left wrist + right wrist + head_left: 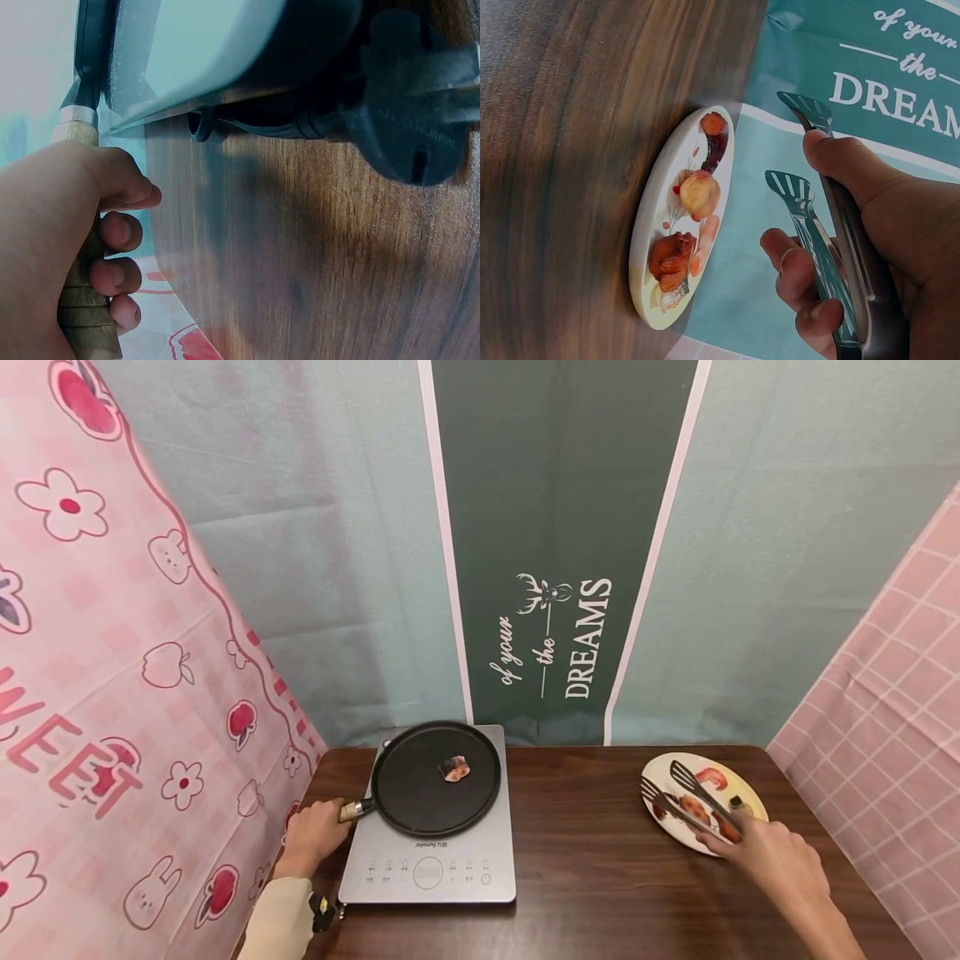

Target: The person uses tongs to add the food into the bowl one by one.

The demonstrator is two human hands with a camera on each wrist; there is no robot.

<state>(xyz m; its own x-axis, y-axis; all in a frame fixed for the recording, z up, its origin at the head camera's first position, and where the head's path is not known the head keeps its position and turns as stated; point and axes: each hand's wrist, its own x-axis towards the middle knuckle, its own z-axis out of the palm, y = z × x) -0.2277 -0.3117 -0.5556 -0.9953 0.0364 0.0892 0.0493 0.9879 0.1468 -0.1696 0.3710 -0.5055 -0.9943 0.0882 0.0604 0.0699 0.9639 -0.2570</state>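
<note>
My left hand (317, 835) grips the wooden handle (90, 300) of a flat black frying pan (420, 806), its fingers curled round it. The pan sits on a silver induction cooker (397, 893), and one small dark-and-pink food piece (454, 768) lies in it. In my right hand (780, 860) is a pair of metal tongs (855, 247), held between thumb and fingers. Their slotted tips stand apart with nothing between them, over an oval white plate (675, 763) in the head view. Several food pieces lie on that plate, among them a round golden piece (700, 195) and a reddish-brown piece (671, 259).
A brown wooden table (577, 827) carries everything. Beside the cooker, a black power plug (409, 105) shows in the left wrist view. Fabric hangings enclose the table: a green one (555, 485) behind, pink ones (187, 710) at the sides.
</note>
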